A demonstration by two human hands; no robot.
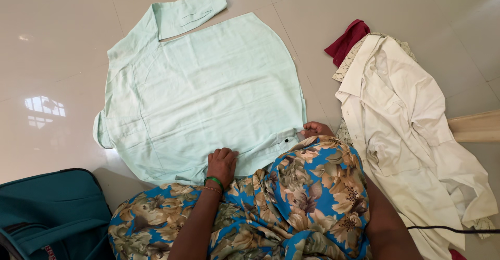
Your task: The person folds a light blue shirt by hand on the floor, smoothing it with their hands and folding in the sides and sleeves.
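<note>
A pale mint-green shirt (208,88) lies spread flat, back up, on the glossy tiled floor, one sleeve folded across its top. My left hand (222,164), with green and gold bangles at the wrist, presses on the shirt's near edge with fingers curled. My right hand (314,130) grips the cuffed end of the other sleeve at the shirt's near right corner; my knee in blue floral cloth (307,187) partly hides it.
A heap of clothes lies at the right: a cream white shirt (411,130) over a patterned cloth, with a dark red garment (348,40) behind. A teal bag (49,213) sits at the lower left. A black cable (453,230) crosses the white shirt. A wooden edge (476,127) shows at right.
</note>
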